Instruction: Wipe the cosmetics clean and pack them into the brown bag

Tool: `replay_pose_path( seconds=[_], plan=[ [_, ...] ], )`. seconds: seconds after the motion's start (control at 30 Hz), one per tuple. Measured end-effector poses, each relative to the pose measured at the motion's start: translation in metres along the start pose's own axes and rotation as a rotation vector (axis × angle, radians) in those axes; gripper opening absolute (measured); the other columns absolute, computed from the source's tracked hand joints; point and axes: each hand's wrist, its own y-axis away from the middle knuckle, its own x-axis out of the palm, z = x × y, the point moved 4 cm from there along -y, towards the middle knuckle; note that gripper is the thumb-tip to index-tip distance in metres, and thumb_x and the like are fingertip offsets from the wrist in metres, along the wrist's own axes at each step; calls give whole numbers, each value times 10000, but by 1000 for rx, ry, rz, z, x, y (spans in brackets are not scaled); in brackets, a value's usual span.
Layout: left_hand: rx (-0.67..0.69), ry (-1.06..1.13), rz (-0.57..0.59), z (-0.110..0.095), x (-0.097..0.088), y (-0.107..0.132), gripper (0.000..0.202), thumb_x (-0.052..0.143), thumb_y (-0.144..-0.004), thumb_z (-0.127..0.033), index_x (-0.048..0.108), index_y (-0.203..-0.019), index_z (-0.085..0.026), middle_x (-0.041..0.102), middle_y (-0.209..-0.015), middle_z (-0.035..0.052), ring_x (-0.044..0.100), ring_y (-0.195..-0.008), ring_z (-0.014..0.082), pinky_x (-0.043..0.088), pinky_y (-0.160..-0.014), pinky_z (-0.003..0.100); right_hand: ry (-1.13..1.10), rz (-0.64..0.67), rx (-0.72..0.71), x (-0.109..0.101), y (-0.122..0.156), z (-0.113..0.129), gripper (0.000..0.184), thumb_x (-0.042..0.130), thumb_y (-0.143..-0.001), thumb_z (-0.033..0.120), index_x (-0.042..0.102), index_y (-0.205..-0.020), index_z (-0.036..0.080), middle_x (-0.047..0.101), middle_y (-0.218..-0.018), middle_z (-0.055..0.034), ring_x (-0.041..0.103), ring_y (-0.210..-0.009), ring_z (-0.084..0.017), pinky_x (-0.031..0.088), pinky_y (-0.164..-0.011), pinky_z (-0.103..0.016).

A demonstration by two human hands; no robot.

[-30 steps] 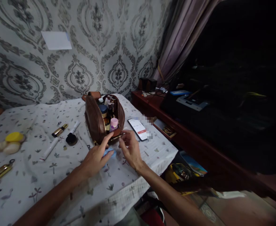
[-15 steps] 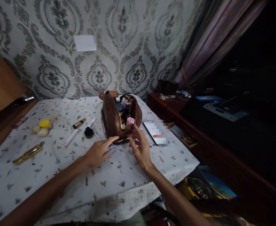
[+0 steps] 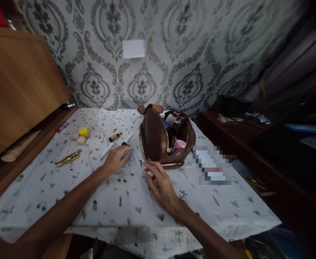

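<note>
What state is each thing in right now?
Pouch: unzipped, upright, packed full.
Left hand: closed on blue item, on the cloth.
Right hand: open, empty, near the pouch.
Gold tube: lying flat.
White tube: lying flat.
Phone: lying face up.

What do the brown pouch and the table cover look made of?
Pouch: probably leather or faux leather, smooth brown with soft sheen, gold zip. Cover: cloth, matte white with small prints, wrinkled and draping over the edge.

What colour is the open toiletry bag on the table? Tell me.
Brown, with a gold zip; the toiletry bag shows best in the head view.
</note>
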Motion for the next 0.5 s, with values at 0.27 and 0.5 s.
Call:
replay_pose_path(
  seconds=[0.27,0.5],
  plan=[
    [-262,0,-192,40,-29,-2,290,444,-963,-349,654,-1075,-183,738,-1079,68,679,-950,216,495,-888,316,56,190,195,63,-78,-16,510,493,-862,128,464,-1371,126,543,-1189,-161,632,-900,-202,554,-866,-380],
    [-297,-369,-145,58,-34,2,292,413,-988,-303,640,-1146,-209,686,-1101,84,598,-1086,243,471,-911,334,16,97,251,84,-95,-38,470,557,-825,127,557,-1293,173,619,-1135,-106,614,-849,-187,516,-880,-379]
  ],
)
